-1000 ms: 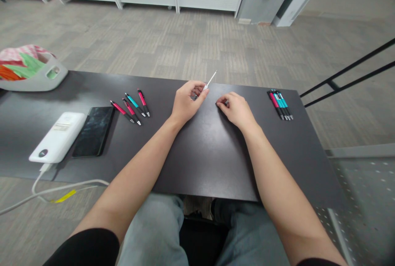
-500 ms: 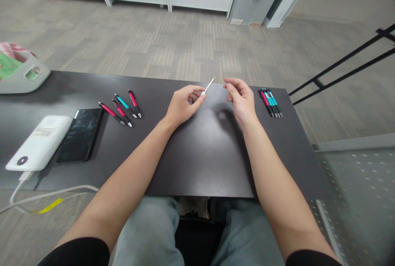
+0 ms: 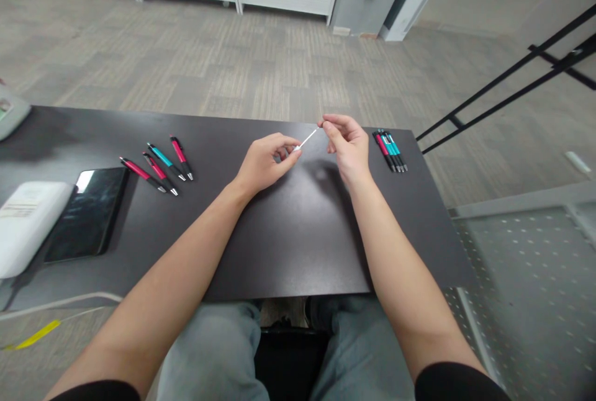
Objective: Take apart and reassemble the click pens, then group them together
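Note:
A thin white pen refill [image 3: 308,138] slants up to the right above the table. Its lower end is pinched between the thumb and fingers of my left hand [image 3: 266,164]. My right hand [image 3: 348,143] has its thumb and index finger pressed together at the refill's upper tip. Whatever small thing those fingertips hold is too tiny to make out. To the left lie loose click pens: several with pink barrels, such as the pink pen [image 3: 161,172], and one turquoise pen [image 3: 166,161]. Beyond my right hand a row of pink and turquoise pens [image 3: 390,151] lies side by side.
The dark table [image 3: 288,252] ends at a right edge beside black metal bars [image 3: 484,100]. At left are a black phone [image 3: 87,215], a white power bank [image 3: 32,221] with a cable [image 3: 69,301], and part of a white basket [image 3: 13,114].
My right hand has come in to the refill's tip, closing the gap between them. The refill tilts lower. The whole view has shifted, so the table's things appear farther left.

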Motion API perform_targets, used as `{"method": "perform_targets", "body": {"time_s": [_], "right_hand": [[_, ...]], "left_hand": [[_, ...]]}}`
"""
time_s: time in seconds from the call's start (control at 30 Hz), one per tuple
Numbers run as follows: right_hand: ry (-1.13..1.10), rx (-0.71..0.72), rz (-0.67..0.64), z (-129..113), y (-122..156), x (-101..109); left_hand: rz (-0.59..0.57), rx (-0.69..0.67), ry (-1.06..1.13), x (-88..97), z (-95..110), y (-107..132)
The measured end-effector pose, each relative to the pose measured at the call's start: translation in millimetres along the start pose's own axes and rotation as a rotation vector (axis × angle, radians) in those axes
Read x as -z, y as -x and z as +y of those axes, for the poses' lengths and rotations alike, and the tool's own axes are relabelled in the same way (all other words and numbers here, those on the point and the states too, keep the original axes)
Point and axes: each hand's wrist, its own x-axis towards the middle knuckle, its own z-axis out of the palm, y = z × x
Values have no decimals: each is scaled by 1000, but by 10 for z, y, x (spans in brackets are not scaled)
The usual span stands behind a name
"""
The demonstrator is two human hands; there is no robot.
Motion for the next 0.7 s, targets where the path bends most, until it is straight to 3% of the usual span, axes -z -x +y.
{"method": "perform_targets", "body": {"time_s": [0.7], "right_hand": [[79, -13, -33, -57, 45, -20]], "left_hand": [[-21, 49, 24, -1, -11, -12]]}}
